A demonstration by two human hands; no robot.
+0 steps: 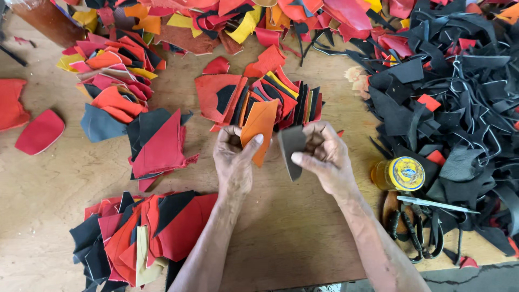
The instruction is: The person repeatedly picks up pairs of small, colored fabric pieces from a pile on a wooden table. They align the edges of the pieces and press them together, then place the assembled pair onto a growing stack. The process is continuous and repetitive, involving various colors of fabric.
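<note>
Overhead, two bare hands each hold a cut leather piece above a plywood surface (303, 227) crowded with scraps.

Left hand (233, 162) is clamped, thumb on top, on an orange leather piece (259, 130) whose long axis runs up and away. Right hand (324, 157) pinches a dark grey leather piece (292, 148), standing upright just beside it (the two nearly touch). Directly beyond both sits a fanned stack of red, orange and black pieces (270, 97). A yellow-lidded jar (403, 174) stands near the right wrist, scissors (416, 227) below; bare wood lies open toward the viewer.
</note>
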